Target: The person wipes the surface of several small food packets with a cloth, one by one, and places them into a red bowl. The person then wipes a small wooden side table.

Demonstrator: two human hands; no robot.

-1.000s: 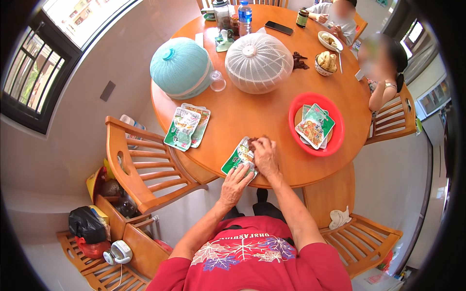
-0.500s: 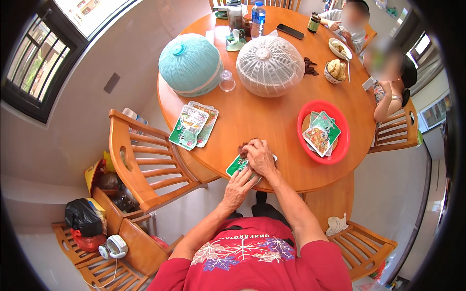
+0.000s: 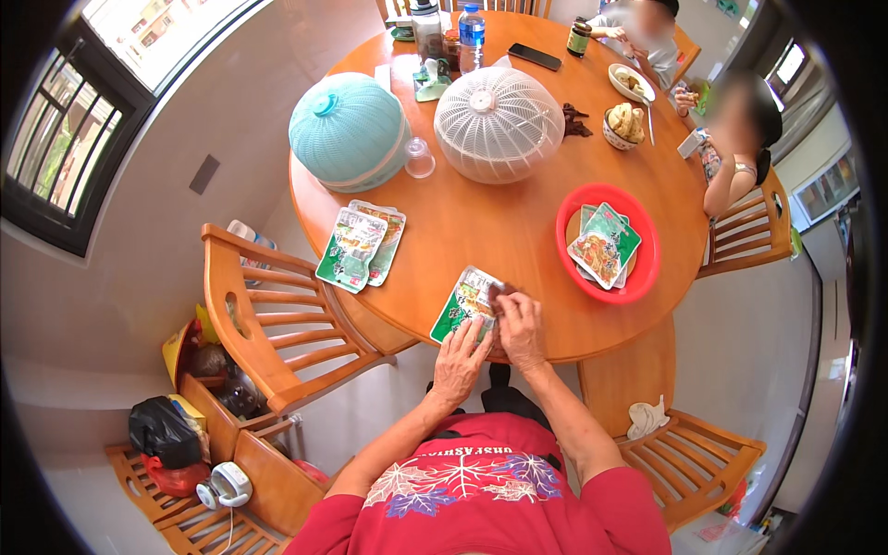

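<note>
I had a flat green-and-white food packet [image 3: 465, 305] lying at the near edge of the round wooden table [image 3: 490, 231], its printed face up and its foil glossy. My left hand [image 3: 460, 360] pressed down on its near end with the fingers spread flat, while my right hand [image 3: 520, 326] lay over its right edge, thumb and fingertips pinched shut on a small dark piece at the packet's top corner — what that piece was I could not tell.

To the left, well apart, two more packets of the same kind [image 3: 359, 244] lay overlapped on the bare wood. To the right a shallow red plastic bowl [image 3: 638, 274] held several more of them, stacked loosely. Farther back stood two domed mesh food covers, a teal one [image 3: 348, 131] and a white one [image 3: 498, 123], with a small clear cup [image 3: 419, 158] between them. Bottles, a dark phone [image 3: 534, 56] and bowls of food sat at the far rim, where two other people were seated.

Nothing lay between my hands and the packet. A slatted wooden chair [image 3: 268, 314] stood just beside the table on my left — smooth, varnished, orange-brown like the tabletop — and another [image 3: 689, 458] on my right.
</note>
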